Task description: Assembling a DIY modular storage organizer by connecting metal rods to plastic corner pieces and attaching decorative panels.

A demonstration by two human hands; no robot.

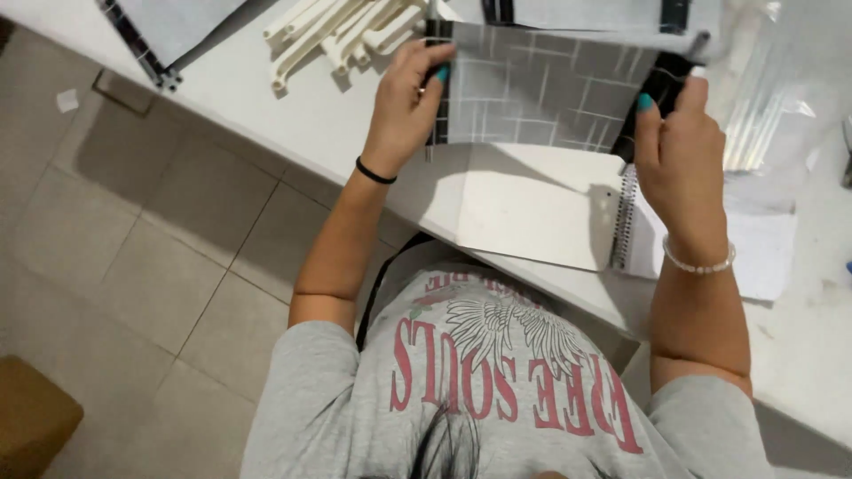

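Note:
I hold a grey panel (541, 89) with a pale grid pattern and black edge strips over the white table (293, 124). My left hand (404, 106) grips its left black edge, thumb on top. At the panel's right black edge, my right hand (679, 146) is closed on the corner. Both hands have teal nails. The panel hangs tilted above a spiral notebook (532, 208) that lies shut on the table edge in front of me.
Several white plastic rods (342, 35) lie at the back of the table. Another grey black-edged panel (169, 31) sits at the far left. Clear plastic wrapping (772, 106) lies at the right. Below left are a tiled floor (133, 257) and a brown box (31, 417).

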